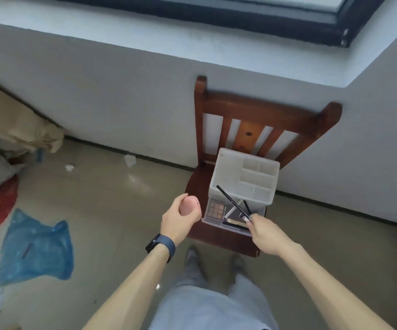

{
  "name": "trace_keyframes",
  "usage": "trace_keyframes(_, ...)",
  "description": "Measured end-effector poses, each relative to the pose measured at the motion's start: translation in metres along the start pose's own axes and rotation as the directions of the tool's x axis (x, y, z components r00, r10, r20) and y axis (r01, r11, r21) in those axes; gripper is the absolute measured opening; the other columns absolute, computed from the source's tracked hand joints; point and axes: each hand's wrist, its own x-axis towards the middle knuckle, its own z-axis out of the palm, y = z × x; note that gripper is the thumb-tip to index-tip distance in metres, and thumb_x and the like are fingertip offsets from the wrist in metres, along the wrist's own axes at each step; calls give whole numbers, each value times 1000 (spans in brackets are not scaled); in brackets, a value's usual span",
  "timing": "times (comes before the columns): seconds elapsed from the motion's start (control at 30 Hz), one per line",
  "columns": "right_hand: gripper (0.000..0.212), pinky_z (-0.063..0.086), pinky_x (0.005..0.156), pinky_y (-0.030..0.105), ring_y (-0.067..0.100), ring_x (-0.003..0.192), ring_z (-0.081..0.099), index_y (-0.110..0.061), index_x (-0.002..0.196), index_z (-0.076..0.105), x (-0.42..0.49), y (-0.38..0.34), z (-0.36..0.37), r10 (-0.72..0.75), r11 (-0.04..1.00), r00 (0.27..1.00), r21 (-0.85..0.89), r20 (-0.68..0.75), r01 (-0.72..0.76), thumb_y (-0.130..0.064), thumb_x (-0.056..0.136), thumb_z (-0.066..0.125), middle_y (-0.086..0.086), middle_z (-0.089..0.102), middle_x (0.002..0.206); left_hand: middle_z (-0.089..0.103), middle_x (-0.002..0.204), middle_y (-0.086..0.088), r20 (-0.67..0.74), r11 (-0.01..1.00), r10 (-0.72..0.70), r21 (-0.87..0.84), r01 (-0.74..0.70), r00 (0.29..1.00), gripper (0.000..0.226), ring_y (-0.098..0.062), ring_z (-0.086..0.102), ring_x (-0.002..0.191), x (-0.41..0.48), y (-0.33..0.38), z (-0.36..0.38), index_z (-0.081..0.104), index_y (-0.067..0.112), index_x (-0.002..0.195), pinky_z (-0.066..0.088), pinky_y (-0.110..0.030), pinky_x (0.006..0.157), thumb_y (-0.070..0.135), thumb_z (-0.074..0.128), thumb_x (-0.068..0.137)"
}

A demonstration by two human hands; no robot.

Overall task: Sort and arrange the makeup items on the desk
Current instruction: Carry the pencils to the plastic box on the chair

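The left hand (177, 220) cups a pink egg-shaped makeup sponge (190, 206), its grip closed round it, clear of the clear plastic compartmented organiser (245, 177) on the brown wooden chair (259, 120). The right hand (265, 234) pinches a thin black makeup pencil (232, 201) by one end, slanted over the open drawer, probably to slot it in

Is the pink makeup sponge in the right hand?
No, the pink makeup sponge sits in the left hand; the right hand holds a thin black pencil.
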Motion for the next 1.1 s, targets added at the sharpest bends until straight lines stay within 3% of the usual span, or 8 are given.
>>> trace_keyframes(0.17, 25, 41, 57, 17, 4, 68, 58, -28, 94, 48, -30, -35, -33, -150, 943, 989, 297, -20, 149, -41, 109, 33, -7, 62, 82, 65, 118, 9, -168, 965, -70, -261, 24, 983, 44, -12, 59, 113, -43, -4, -31, 60, 42, 125, 48, -34, 99, 47, 70, 83)
trace_keyframes(0.3, 32, 40, 57, 7, -2, 55, 45, -14, 88, 47, -50, -76, -51, -348, 836, 938, 456, 9, 305, -36, 109, 38, -15, 49, 67, 72, 101, 11, -344, 853, -151, -519, -54, 927, 21, -15, 65, 95, -97, -12, -45, 68, 32, 108, 51, -21, 74, 24, 71, 89)
trace_keyframes(0.37, 34, 40, 57, 9, 1, 54, 39, -13, 84, 41, -63, -98, -53, -446, 793, 893, 488, 57, 364, -38, 108, 40, -19, 42, 61, 71, 92, 12, -409, 792, -204, -603, -96, 889, 15, -15, 63, 84, -134, -21, -50, 70, 34, 98, 51, -21, 67, 29, 71, 83)
trace_keyframes(0.5, 31, 24, 51, 24, 11, 61, 24, -14, 87, 35, -95, -151, -36, -619, 716, 753, 553, 222, 426, -37, 108, 42, -8, 27, 70, 69, 110, 5, -492, 662, -349, -732, -161, 798, 58, -19, 67, 98, -221, -55, -62, 66, 36, 118, 51, -31, 68, 55, 68, 64)
trace_keyframes(0.6, 31, 25, 51, 21, 11, 61, 25, -14, 86, 33, -134, -203, -11, -719, 676, 615, 530, 323, 513, -34, 108, 43, -7, 26, 72, 70, 105, 3, -562, 565, -455, -782, -263, 691, 70, -19, 68, 93, -288, -88, -74, 65, 31, 121, 49, -31, 66, 58, 70, 56)
trace_keyframes(0.73, 28, 29, 47, 14, 5, 54, 29, -15, 88, 45, -208, -267, 45, -785, 615, 414, 502, 460, 608, -34, 108, 42, -10, 32, 68, 65, 80, 6, -638, 481, -547, -770, -420, 543, 48, -15, 62, 73, -393, -145, -78, 69, 30, 102, 40, -28, 62, 54, 71, 61)
trace_keyframes(0.93, 36, 30, 51, 21, 13, 56, 30, -14, 109, 58, -352, -321, 183, -724, 540, 157, 410, 672, 735, -43, 108, 36, -9, 38, 67, 75, 100, 9, -588, 371, -783, -703, -607, 203, 50, -18, 74, 90, -584, -253, -41, 68, 38, 113, 50, -32, 72, 52, 73, 65)
trace_keyframes(1.1, 48, 30, 51, 22, 11, 55, 31, -12, 100, 56, -486, -320, 324, -619, 479, -36, 413, 785, 774, -55, 102, 34, -8, 37, 66, 74, 100, 12, -501, 379, -865, -630, -678, -18, 52, -11, 74, 85, -743, -340, 16, 68, 43, 110, 53, -31, 75, 57, 72, 59)
